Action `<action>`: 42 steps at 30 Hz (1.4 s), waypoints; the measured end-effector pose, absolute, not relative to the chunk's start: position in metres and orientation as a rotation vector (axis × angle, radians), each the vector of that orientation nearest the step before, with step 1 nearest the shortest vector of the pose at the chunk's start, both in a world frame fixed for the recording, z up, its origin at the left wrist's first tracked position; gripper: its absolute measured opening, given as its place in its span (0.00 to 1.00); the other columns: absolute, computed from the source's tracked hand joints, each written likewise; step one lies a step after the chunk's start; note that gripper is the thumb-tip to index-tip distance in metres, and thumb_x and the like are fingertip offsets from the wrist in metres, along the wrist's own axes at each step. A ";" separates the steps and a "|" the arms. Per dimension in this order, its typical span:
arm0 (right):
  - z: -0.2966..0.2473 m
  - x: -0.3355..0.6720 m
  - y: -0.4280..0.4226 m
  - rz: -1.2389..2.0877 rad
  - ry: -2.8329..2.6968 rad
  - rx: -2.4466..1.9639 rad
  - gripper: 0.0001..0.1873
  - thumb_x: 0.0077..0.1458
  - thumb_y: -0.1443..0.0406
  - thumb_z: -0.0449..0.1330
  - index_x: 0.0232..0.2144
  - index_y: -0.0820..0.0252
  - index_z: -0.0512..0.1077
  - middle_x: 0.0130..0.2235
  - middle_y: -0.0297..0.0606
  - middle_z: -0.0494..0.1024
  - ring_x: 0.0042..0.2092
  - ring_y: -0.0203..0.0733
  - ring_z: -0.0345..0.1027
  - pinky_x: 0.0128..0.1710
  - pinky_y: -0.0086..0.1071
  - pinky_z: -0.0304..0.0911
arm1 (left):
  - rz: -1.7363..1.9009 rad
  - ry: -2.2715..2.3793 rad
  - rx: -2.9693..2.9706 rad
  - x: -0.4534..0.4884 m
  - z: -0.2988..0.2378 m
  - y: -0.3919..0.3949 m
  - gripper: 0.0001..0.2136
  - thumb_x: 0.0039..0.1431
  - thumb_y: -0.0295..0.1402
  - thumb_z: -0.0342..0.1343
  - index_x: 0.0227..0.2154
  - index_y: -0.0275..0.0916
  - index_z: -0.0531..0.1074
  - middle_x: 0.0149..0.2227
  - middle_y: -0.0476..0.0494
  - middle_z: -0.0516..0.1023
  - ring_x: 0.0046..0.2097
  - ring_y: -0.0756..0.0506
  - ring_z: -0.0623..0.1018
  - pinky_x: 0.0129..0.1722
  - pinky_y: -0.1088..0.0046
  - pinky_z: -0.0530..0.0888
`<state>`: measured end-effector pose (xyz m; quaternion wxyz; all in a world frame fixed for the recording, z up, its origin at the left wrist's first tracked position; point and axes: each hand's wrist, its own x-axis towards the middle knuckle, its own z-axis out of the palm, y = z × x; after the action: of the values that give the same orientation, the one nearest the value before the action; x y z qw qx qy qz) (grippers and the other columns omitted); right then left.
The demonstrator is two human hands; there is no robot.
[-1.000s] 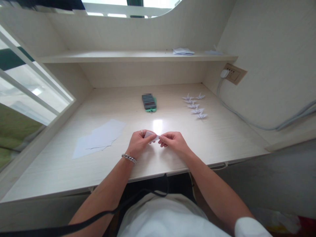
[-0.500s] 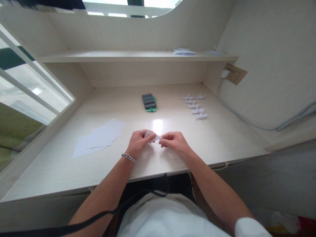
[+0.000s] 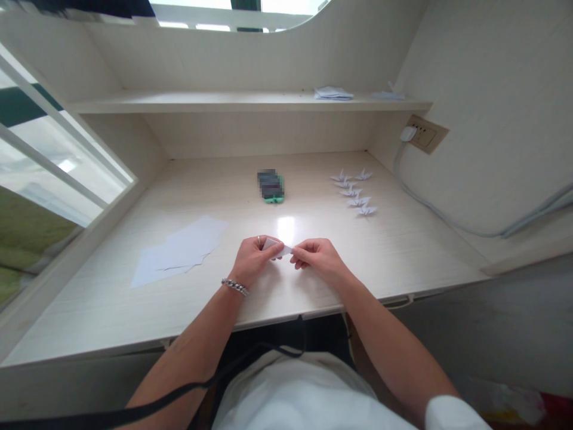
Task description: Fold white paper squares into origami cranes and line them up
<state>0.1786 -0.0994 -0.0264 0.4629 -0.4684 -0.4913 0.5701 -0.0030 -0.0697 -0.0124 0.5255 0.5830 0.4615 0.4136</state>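
A small folded piece of white paper [image 3: 274, 244] is held between both hands just above the pale wooden desk [image 3: 403, 251]. My left hand [image 3: 253, 261], with a ring and a metal bracelet at the wrist, pinches its left side. My right hand [image 3: 319, 259] pinches its right tip with thumb and forefinger. Both hands hover near the desk's front middle.
Loose white paper sheets [image 3: 179, 249] lie to the left. A dark phone in a green case [image 3: 270, 186] rests further back. Several folded paper cranes [image 3: 353, 192] stand at the back right. A shelf [image 3: 224, 103] holds folded papers [image 3: 332, 93]. A wall socket [image 3: 421, 134] has a cable running right.
The hands and the folded paper have barely shifted; the fingers made only small adjustments on the paper.
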 end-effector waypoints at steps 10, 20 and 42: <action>-0.030 0.173 -0.098 1.195 -1.416 -1.243 0.19 0.51 0.52 0.62 0.23 0.62 0.72 0.24 0.38 0.77 0.24 0.35 0.67 0.26 0.29 0.61 | 0.966 1.147 1.435 0.000 -0.012 -0.072 0.12 0.44 0.39 0.66 0.23 0.33 0.77 0.21 0.46 0.76 0.25 0.50 0.72 0.26 0.74 0.67; -0.032 0.179 -0.095 1.140 -1.351 -1.230 0.18 0.57 0.52 0.56 0.29 0.62 0.73 0.27 0.37 0.77 0.26 0.35 0.68 0.27 0.28 0.61 | 0.996 1.181 1.378 -0.001 -0.012 -0.071 0.13 0.43 0.40 0.67 0.23 0.33 0.77 0.21 0.46 0.76 0.25 0.50 0.72 0.26 0.74 0.66; -0.033 0.173 -0.098 1.110 -1.439 -1.267 0.12 0.54 0.59 0.59 0.24 0.62 0.71 0.23 0.36 0.76 0.25 0.35 0.68 0.27 0.29 0.61 | 1.009 1.118 1.197 -0.001 -0.024 -0.068 0.14 0.41 0.40 0.69 0.26 0.35 0.79 0.26 0.44 0.79 0.27 0.49 0.73 0.28 0.74 0.67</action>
<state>0.1731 -0.0976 -0.0334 0.4467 -0.5115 -0.5811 0.4485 -0.0013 -0.0675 -0.0245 0.5719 0.5105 0.4767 0.4303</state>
